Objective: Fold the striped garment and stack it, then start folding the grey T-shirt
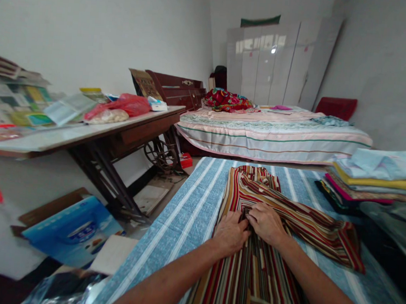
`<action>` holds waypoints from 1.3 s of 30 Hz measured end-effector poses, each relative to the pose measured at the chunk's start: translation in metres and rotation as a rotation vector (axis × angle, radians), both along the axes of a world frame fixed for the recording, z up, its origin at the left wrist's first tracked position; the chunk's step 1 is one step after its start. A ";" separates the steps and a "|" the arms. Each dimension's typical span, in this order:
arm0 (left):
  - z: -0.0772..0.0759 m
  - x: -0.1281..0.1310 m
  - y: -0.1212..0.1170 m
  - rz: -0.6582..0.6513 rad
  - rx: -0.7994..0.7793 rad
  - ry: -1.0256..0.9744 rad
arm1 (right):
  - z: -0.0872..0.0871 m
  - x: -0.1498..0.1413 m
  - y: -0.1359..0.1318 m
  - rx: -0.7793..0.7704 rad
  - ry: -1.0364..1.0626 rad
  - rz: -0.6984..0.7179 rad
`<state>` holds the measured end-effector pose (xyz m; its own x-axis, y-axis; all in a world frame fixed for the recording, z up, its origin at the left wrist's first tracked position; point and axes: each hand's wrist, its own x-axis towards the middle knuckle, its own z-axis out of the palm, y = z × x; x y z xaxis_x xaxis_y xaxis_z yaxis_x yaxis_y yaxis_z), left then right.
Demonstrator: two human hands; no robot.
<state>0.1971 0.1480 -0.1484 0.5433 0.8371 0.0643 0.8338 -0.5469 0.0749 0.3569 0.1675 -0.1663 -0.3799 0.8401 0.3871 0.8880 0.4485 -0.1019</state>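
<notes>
A striped shirt [224, 285] in red, brown, tan and black lies spread out, its collar end away from me. One sleeve [323, 229] stretches out to the right. My left hand [231, 233] and my right hand [266, 223] meet at the front opening below the collar, their fingers pinched on the shirt's edge. What exactly lies between the fingertips, cloth or a button, is too small to tell. Beneath the shirt is a blue cover [169, 229] with white stripes.
Folded clothes [379, 182] are stacked at the right. On the left, a sewing table [49, 135] carries bags and boxes, with a blue carton [77, 231] below it. A bed [270, 138] and a pale wardrobe [266, 68] stand at the back.
</notes>
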 end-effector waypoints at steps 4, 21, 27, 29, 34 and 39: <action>-0.002 -0.003 0.005 -0.033 -0.027 -0.057 | -0.006 -0.001 -0.002 0.009 0.004 -0.005; 0.002 0.004 0.017 0.037 -0.007 -0.121 | -0.003 0.002 0.002 0.013 0.081 -0.065; 0.003 0.006 0.015 -0.081 0.040 -0.081 | 0.000 0.006 0.007 0.002 0.141 -0.093; 0.003 0.005 0.014 -0.101 0.058 -0.078 | -0.002 0.005 0.007 -0.004 0.135 -0.074; -0.003 0.000 0.017 -0.128 0.061 -0.131 | -0.006 0.003 0.005 0.001 0.102 -0.054; -0.007 -0.005 0.026 -0.077 -0.037 -0.355 | 0.000 0.003 -0.002 0.019 0.050 -0.027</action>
<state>0.1918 0.1744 -0.1559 0.5539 0.7998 0.2312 0.7087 -0.5987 0.3732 0.3597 0.1659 -0.1664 -0.3373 0.8419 0.4212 0.8937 0.4270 -0.1378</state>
